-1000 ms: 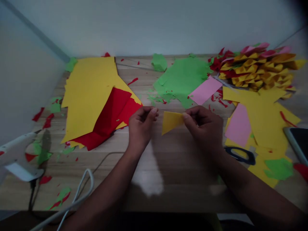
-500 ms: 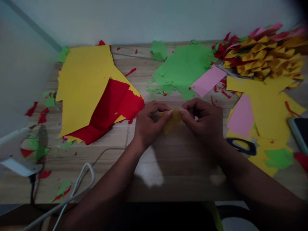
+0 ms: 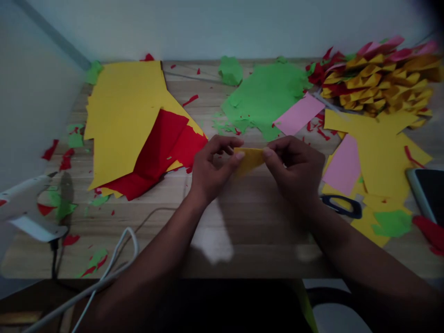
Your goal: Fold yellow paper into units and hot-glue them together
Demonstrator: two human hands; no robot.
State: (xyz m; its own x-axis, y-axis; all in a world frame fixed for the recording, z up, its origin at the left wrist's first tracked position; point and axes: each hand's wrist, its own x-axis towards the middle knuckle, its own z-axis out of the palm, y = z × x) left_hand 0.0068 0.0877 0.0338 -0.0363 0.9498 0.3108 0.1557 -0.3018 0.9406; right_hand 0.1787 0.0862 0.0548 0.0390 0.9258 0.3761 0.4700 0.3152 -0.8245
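Small yellow paper (image 3: 254, 157) between left hand (image 3: 213, 171) and right hand (image 3: 296, 171)

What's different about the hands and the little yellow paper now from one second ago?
The left hand was apart from the yellow paper; it has moved right, and its thumb now overlaps the paper's left end. I can't tell how firmly it grips. The right hand still pinches the other end. The red paper and green paper lie as before.

You have a yellow piece (image 3: 253, 158) of matt, smooth paper. Your surface (image 3: 263, 236) shows wood grain, the far green paper (image 3: 267, 95) looks rough-edged, the left glue gun (image 3: 26, 201) smooth plastic.
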